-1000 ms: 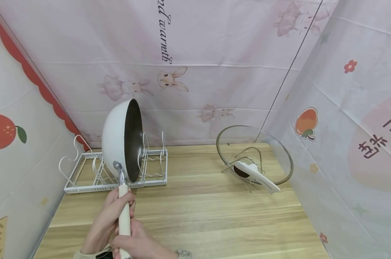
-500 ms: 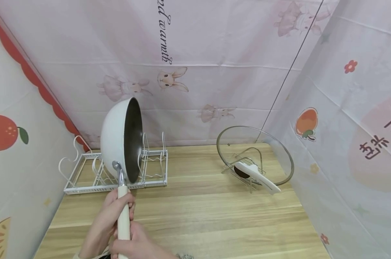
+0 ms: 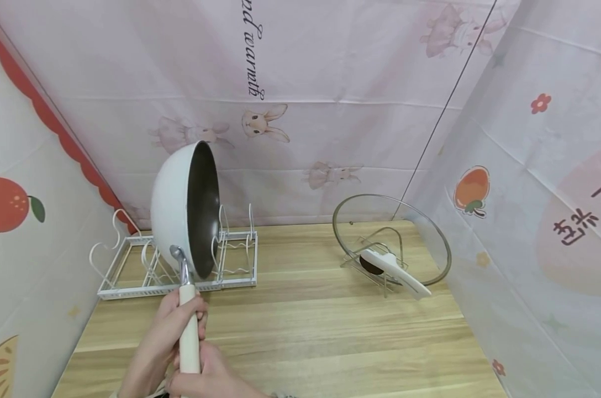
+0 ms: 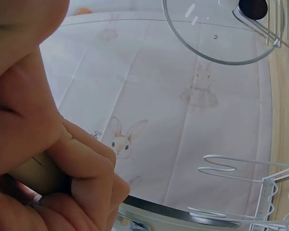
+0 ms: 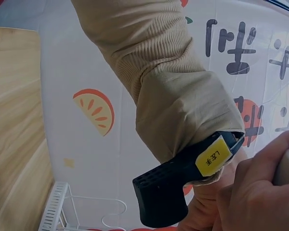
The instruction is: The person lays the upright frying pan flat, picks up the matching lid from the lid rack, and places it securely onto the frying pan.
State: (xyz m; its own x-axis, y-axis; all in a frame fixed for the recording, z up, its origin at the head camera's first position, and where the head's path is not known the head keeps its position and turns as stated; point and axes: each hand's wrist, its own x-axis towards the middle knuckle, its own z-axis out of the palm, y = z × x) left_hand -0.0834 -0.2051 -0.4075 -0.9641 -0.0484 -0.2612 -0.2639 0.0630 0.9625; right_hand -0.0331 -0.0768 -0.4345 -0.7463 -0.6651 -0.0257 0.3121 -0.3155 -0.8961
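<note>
- Gripping a cream, matte handle (image 3: 189,331) with both hands: left hand (image 3: 173,320) curling round its upper part, right hand (image 3: 208,376) clamping the lower end.
- Holding the wok (image 3: 186,210) on edge at 12 o'clock from the grip; smooth white rounded shell, dark non-stick inside facing 3 o'clock.
- Hovering over a white wire rack (image 3: 131,265) on the pale wood-grain table (image 3: 305,331).
- Leaning at 2 o'clock: round glass lid (image 3: 410,221) on a wire stand.

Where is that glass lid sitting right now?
In the head view, the glass lid leans in a wire stand at the table's far right, beside the right wall.
</note>
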